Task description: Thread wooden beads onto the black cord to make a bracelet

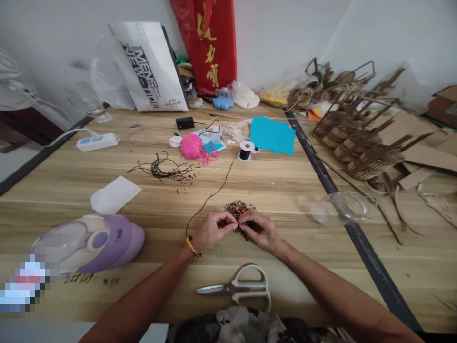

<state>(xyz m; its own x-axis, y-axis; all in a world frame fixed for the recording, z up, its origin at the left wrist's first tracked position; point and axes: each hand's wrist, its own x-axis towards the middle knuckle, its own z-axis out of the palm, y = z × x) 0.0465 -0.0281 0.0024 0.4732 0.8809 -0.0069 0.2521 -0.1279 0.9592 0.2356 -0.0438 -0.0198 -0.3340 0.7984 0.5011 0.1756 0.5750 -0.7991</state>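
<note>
My left hand [213, 230] and my right hand [262, 230] meet fingertip to fingertip over a small heap of multicoloured beads [235, 207]. Thin black cord [226, 177] runs from a white spool [245, 151] down to my left wrist and disappears beneath that hand. The left thumb and forefinger are pinched, seemingly on the cord's end, which is too fine to see clearly. Between the right thumb and forefinger a tiny orange bead shows. Scissors with pale handles [267, 286] lie nearer my body, blades pointing left.
Left of me are a purple-and-white device [123, 238] and white paper [114, 194]. Cut black cords [160, 167], pink yarn [192, 146] and blue sheets [273, 136] lie farther back. On the right sit a clear container [339, 207] and woven baskets [371, 155].
</note>
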